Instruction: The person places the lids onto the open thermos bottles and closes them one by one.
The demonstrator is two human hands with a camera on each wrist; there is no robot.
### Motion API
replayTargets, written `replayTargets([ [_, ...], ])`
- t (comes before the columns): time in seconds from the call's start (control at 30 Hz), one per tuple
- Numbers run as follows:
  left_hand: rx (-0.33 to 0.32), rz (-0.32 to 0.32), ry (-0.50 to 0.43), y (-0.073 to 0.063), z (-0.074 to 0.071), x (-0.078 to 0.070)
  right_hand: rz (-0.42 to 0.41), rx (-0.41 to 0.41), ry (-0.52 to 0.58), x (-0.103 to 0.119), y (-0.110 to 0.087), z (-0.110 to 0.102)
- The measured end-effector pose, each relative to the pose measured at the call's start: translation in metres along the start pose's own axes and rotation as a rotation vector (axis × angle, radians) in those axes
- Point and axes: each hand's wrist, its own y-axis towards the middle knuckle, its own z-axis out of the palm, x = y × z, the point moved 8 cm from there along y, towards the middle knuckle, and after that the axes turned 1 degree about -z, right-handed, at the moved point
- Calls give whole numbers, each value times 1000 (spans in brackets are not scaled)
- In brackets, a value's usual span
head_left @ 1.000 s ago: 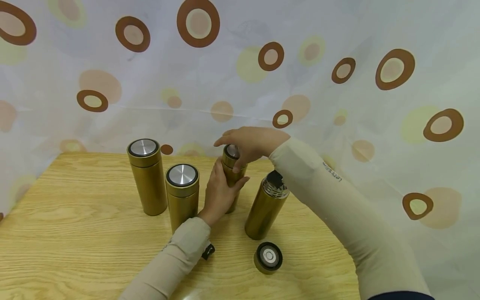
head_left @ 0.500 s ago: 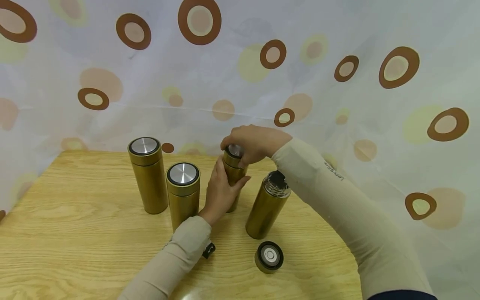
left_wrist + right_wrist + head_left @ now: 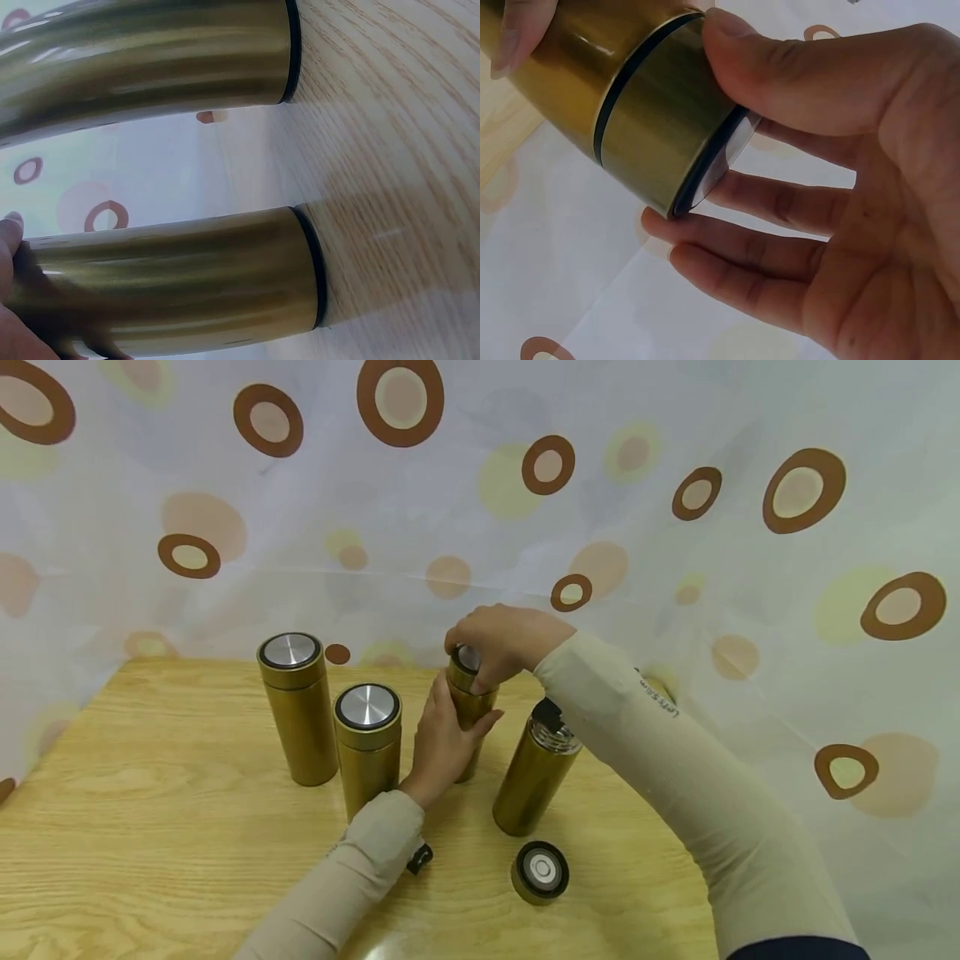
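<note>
My left hand (image 3: 441,743) grips the body of a gold thermos (image 3: 468,712), which stands upright near the table's back edge. From above, my right hand (image 3: 510,643) holds that thermos's lid (image 3: 660,112). In the right wrist view its thumb presses one side of the lid, and fingertips touch the silver-topped rim opposite. A dark band runs between lid and body. To the right stands an uncapped gold thermos (image 3: 528,785), its mouth partly hidden by the right wrist. In front of it lies a loose lid (image 3: 542,872), its inner side facing up.
Two capped gold thermoses stand on the left, one farther back (image 3: 303,727) and one nearer (image 3: 367,760) beside my left wrist. The wooden table (image 3: 172,827) ends at a patterned curtain (image 3: 315,510). A black strap piece (image 3: 420,858) shows under the left wrist.
The right hand's fingers have come down from a spread pose above the lid and now hold it. The left hand keeps its grip on the thermos. The bottles stand where they stood.
</note>
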Motion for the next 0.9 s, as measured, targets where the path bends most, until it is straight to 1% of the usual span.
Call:
replayTargets([
  [0.2,1,-11,29,1,0,-1,19,3,6,-4,-3,5],
  [0.27,8,-30,30,2,1,1,11,-9,28,-6,-6,7],
  [0.33,36,-69,-6,2,3,3,-2,-36,66,-9,-10,9],
  [0.43,76,-133,-88,-2,6,6,-36,-140,146,-15,-24,5],
  [0.47,83,-144,-108,-4,8,5,-44,-186,176,-19,-32,2],
  [0.5,88,-140,-127,-6,9,3,-47,-234,213,-24,-42,-1],
  [0.53,90,-126,-137,-8,9,1,-52,-284,256,-30,-53,-4],
  [0.6,85,-77,-128,-12,9,-7,-49,-377,323,-46,-79,-6],
  [0.7,65,17,-114,-19,5,-22,16,-472,451,-78,-121,3],
  [0.8,23,92,-108,-27,-4,-34,116,-526,536,-107,-157,29],
  [0.83,6,126,-108,-30,-7,-39,146,-532,560,-114,-167,41],
  [0.9,-20,217,-113,-34,-12,-49,173,-536,591,-122,-182,65],
])
